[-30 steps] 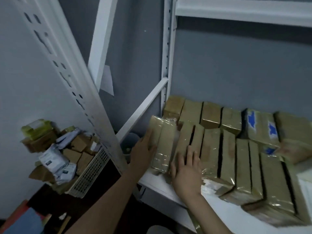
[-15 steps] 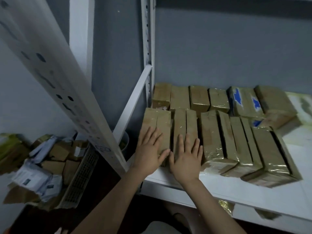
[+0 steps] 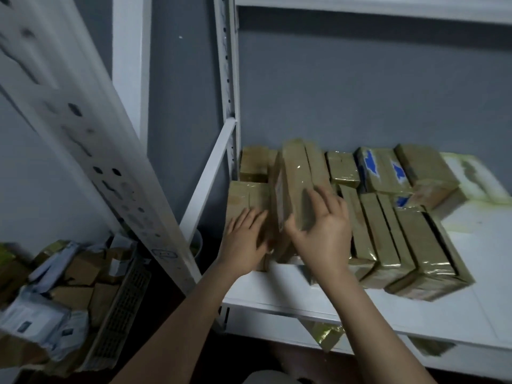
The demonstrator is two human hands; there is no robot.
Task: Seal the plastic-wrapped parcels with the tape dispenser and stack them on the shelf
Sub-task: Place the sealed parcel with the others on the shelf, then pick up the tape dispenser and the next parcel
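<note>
Gripping the raised parcel at its near end: right hand, thumb on the left face, fingers curled over the top. I see it tilted up off the white shelf. Left hand lies flat, fingers straight, on the flat parcel just left. Other parcels are packed to the right and far.

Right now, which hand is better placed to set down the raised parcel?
Right: the right hand grips the raised parcel, while the left hand lies flat on the front-left parcel.
</note>
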